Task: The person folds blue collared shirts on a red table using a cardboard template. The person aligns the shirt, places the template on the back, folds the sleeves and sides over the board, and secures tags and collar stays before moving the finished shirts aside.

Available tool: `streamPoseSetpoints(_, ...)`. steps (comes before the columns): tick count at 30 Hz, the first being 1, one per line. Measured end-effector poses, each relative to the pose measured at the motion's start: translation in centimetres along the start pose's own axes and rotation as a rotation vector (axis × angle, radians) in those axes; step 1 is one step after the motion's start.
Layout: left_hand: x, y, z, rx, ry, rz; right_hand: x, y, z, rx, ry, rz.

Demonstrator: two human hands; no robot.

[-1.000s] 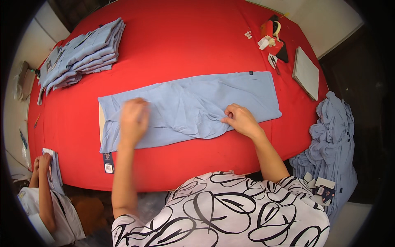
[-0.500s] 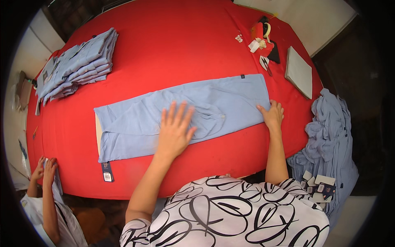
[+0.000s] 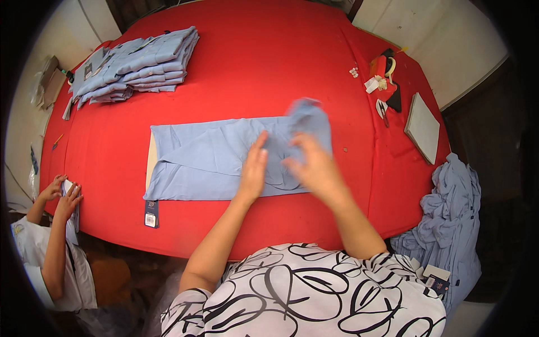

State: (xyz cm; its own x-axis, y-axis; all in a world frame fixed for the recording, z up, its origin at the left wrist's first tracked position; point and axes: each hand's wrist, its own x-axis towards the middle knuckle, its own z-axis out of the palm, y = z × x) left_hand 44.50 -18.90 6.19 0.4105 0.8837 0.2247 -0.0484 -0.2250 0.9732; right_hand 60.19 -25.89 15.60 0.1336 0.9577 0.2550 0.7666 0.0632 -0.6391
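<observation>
A light blue folded shirt [image 3: 202, 151] lies lengthwise across the table in front of me. Its right end is lifted and turned back over itself, forming a raised, blurred bunch of cloth at the far side. My left hand [image 3: 255, 171] rests on the middle of the shirt, fingers stretched out and turned on edge. My right hand [image 3: 314, 168], smeared by motion, is closed on the turned-back end. A beige board edge [image 3: 151, 163] shows at the shirt's left end, and a dark blue hang tag [image 3: 151, 214] sticks out below it.
Folded blue shirts [image 3: 140, 62] are stacked at the far left of the red table [image 3: 258, 62]. At right lie tape and small tools [image 3: 384, 84] and a white pad [image 3: 423, 128]. More shirts [image 3: 449, 208] hang over the right edge. A co-worker's hands [image 3: 64, 194] are at lower left.
My right hand has moved left from the shirt's right end, bringing that end up and over. My left hand has turned from flat to on edge. The view has shifted.
</observation>
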Motion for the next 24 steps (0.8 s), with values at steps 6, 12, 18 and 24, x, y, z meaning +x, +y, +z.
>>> streamPoseSetpoints(6,0.8,1.3,-1.5,-0.429,0.179,-0.227,-1.6,-0.1,6.8,-0.033,-0.237,-0.016)
streamPoseSetpoints(12,0.3,1.9,-1.6,0.468,0.252,0.117,-1.5,8.9,2.0,-0.221,0.263,0.043)
streamPoseSetpoints(18,-0.5,1.8,-0.2,0.998,-0.078,0.176,-1.1,9.6,-0.4,-0.127,-0.111,0.474)
streamPoseSetpoints(24,0.9,4.9,3.0,0.501,-0.026,0.035,-0.9,8.2,1.5,0.369,0.113,0.474)
